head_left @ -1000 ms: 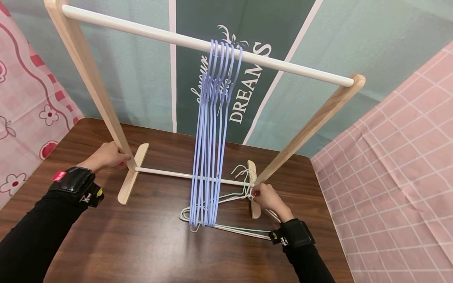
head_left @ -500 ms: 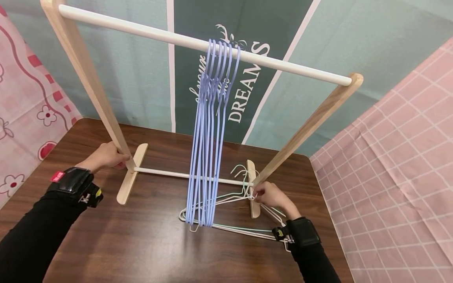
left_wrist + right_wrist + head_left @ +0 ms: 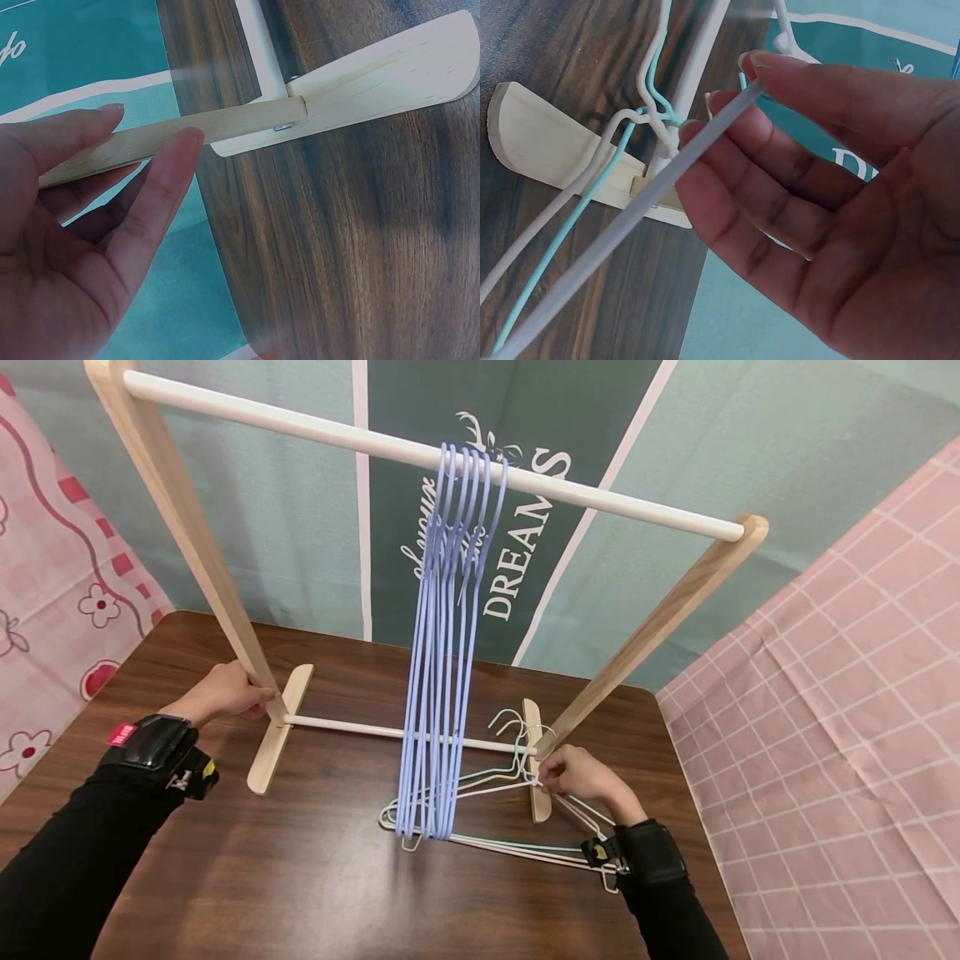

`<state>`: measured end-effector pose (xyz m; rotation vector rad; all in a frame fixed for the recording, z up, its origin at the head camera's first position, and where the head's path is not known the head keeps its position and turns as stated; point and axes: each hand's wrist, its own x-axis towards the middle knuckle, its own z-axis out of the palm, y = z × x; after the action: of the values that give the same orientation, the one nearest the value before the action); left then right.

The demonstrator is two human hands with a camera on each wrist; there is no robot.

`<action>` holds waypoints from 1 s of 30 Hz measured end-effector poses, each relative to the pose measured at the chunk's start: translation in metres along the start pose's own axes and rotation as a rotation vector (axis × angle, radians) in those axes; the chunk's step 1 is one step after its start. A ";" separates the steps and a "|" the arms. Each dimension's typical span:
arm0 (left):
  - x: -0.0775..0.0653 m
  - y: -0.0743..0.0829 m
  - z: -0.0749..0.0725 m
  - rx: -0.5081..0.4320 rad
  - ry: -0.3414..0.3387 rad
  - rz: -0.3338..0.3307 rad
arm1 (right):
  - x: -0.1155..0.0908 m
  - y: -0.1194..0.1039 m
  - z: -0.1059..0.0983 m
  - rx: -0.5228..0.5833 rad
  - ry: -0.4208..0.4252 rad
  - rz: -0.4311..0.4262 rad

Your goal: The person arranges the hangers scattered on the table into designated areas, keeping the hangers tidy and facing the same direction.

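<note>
- While our left hand [image 3: 228,692] steadies low on the rack, its thumb and fingers close about the wooden left upright [image 3: 191,518], just above the left foot [image 3: 272,756].
- Our right hand [image 3: 577,774] pinches a white hanger [image 3: 592,259] between thumb and fingertips; in the head view this grip sits just beside the base of the right upright [image 3: 652,635], near the right foot [image 3: 542,808].
- In the right wrist view, we see the white hanger slant across the curled fingers, in front of a mint hanger [image 3: 557,244] and a cream hanger [image 3: 555,205].
- These two lie low at the table [image 3: 315,877], their hooks near the foot of the right upright, their other ends reaching behind the bottoms of the blue hangers [image 3: 450,556].
- The blue hangers hang bunched from the white top rail [image 3: 300,425], right of its middle as we look, and pass in front of the lower bar [image 3: 352,727]; we cannot count them surely.
- Behind the rack we have a green backdrop [image 3: 420,393] lettered "DREAMS", with a pink checked cloth [image 3: 847,735] at our right and a flowered cloth [image 3: 45,568] at our left.
</note>
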<state>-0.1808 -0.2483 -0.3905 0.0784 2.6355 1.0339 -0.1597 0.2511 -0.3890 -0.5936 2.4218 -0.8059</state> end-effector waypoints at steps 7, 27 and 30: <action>-0.003 0.000 0.000 0.018 0.005 0.020 | 0.000 -0.004 -0.001 0.023 -0.009 0.019; -0.004 -0.001 0.000 0.009 -0.001 0.021 | -0.004 -0.009 -0.005 0.069 -0.016 0.028; -0.004 -0.001 0.000 0.016 0.002 0.025 | -0.004 -0.010 -0.005 0.067 -0.019 0.026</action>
<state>-0.1767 -0.2496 -0.3894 0.1143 2.6512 1.0222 -0.1573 0.2485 -0.3774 -0.5402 2.3702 -0.8635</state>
